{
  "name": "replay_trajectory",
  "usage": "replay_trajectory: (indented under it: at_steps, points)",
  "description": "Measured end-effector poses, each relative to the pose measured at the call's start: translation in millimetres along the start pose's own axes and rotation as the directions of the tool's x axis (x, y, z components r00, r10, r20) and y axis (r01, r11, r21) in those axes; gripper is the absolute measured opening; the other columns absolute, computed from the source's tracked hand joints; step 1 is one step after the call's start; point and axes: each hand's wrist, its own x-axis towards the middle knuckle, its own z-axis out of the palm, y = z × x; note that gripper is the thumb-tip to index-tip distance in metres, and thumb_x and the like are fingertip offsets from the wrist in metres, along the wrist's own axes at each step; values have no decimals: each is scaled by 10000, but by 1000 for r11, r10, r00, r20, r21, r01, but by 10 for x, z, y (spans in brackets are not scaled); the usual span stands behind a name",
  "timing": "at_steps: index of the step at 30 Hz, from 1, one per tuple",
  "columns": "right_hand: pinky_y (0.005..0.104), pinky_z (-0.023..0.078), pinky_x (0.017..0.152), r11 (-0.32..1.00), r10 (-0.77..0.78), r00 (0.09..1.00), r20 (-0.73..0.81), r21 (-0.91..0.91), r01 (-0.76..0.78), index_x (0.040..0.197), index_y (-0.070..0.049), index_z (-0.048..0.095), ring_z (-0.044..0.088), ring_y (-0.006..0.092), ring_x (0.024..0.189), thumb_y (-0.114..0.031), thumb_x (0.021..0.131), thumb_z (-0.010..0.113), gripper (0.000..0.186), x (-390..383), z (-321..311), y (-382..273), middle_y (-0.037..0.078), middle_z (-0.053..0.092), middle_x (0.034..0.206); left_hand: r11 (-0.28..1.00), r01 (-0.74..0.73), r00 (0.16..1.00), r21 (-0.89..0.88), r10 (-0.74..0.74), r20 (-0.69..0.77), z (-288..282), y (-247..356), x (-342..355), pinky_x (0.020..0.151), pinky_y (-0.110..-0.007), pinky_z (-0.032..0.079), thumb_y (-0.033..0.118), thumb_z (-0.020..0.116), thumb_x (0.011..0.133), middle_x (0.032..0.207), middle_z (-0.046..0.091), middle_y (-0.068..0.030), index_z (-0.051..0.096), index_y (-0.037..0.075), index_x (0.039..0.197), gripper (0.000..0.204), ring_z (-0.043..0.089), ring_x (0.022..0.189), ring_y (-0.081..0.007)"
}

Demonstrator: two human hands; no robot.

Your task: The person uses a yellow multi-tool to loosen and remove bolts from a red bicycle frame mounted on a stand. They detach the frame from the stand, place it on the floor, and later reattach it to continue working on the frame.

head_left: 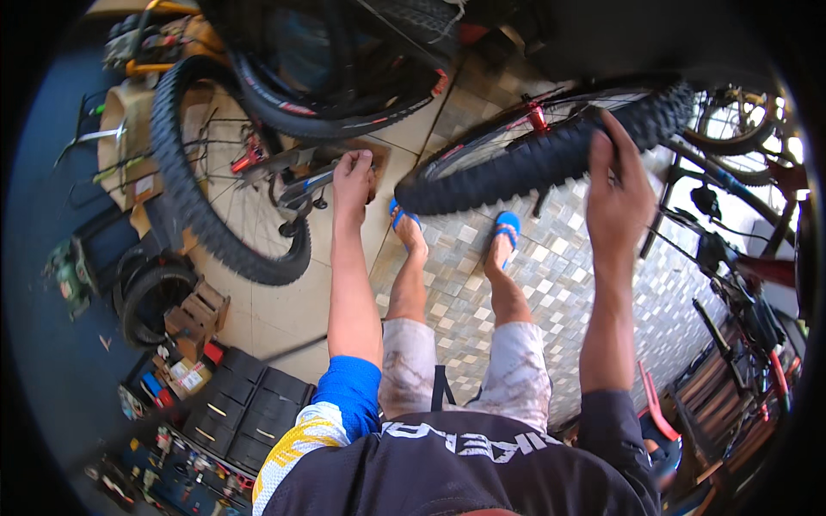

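Note:
My left hand (351,187) is closed in front of a bike's silver-and-blue tube (318,182). What its fingers grip is hidden from this view. Beside it, on the left, stands a knobby-tyred bicycle wheel (194,202) with a red hub (251,155) and a derailleur (297,202). My right hand (618,193) has its fingers stretched out along a second wheel's knobby black tyre (516,176). The fingertips overlap the tyre's near side; whether they press on it I cannot tell. This wheel also has a red hub (538,116), and its tread is blurred.
More tyres (344,125) hang at the top. Bikes (731,232) line the right side. At the left are a cardboard box (129,146), a small wooden crate (196,318) and black cases (245,404). My feet in blue flip-flops (508,225) stand on the tiled floor (465,275).

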Motion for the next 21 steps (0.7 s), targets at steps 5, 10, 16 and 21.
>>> replay_trajectory:
  at_steps: [5,10,16,21]
  points:
    - [503,552,899,992,-44,991,124,-112,58,1380,-158,658,711,413,1037,-433,1067,528,436,321,200,-378,207,753,1100,688,288,938,-666,-63,340,-105,313,-1360,426,-262,254,292,534,1033,632,357,44,528,150,913,186,326,497,-84]
    - [559,540,940,978,-71,951,301,-164,125,1434,-169,620,687,480,1077,-411,1069,442,473,512,343,-559,270,723,1162,363,247,922,-899,197,333,-267,418,-2750,426,-259,252,287,525,1031,634,358,45,531,147,905,189,330,506,-94]
    - [507,533,972,856,-497,764,412,89,509,1335,-53,678,676,438,1131,-360,1067,465,461,186,-187,-1308,243,706,1236,-52,31,966,-998,257,16,-703,197,-4264,452,-264,276,263,552,995,640,389,50,567,145,866,176,340,522,-88]
    - [516,558,762,613,-783,411,467,469,635,1045,-28,750,711,455,885,-209,995,629,223,-1550,-586,-1969,262,725,941,-193,-181,904,-964,354,-240,-1370,-324,-5358,433,-241,221,255,577,990,644,376,54,528,147,779,242,333,560,-89]
